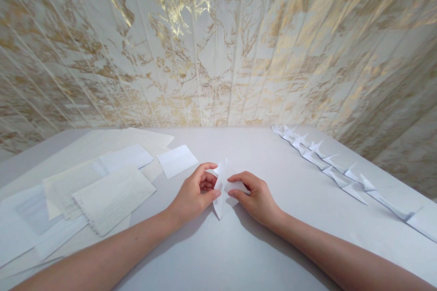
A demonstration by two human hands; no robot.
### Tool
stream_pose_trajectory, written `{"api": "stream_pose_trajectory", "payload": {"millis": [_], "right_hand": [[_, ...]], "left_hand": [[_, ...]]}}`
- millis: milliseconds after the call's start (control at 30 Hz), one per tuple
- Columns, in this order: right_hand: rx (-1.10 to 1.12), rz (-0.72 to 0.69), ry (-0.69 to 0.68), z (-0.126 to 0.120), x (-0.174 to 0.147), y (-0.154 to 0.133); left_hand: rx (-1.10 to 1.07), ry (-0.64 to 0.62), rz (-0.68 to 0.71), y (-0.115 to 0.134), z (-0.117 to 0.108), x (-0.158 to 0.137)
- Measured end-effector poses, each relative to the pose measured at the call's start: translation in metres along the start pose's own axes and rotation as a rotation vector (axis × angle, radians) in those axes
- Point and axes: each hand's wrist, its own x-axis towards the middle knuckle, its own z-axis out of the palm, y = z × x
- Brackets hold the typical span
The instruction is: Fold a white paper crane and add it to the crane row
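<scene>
A small piece of folded white paper [221,200] is held between my two hands, just above the white table. Its upper tip points away from me and its lower tip points toward me. My left hand [201,186] pinches the paper's left edge, thumb below and forefinger above, with the other fingers curled. From the right side, my right hand [251,191] grips the paper between thumb and bent forefinger. Some of the folds are too pale to make out.
Loose sheets and printed papers [116,195] overlap on the left, with a white rectangular sheet [177,161] beside them. Rows of folded paper pieces with pointed tips [317,159] line the right side of the table [218,254]. A gold-patterned curtain [211,54] hangs behind.
</scene>
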Motion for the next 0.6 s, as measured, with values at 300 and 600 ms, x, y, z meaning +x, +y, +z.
{"api": "stream_pose_trajectory", "payload": {"millis": [300, 600], "right_hand": [[0.147, 0.087, 0.049, 0.0, 0.002, 0.005], [-0.042, 0.098, -0.123, -0.016, 0.011, -0.003]], "left_hand": [[0.548, 0.057, 0.138, -0.006, -0.009, 0.002], [0.543, 0.132, -0.053, 0.005, -0.016, 0.008]]}}
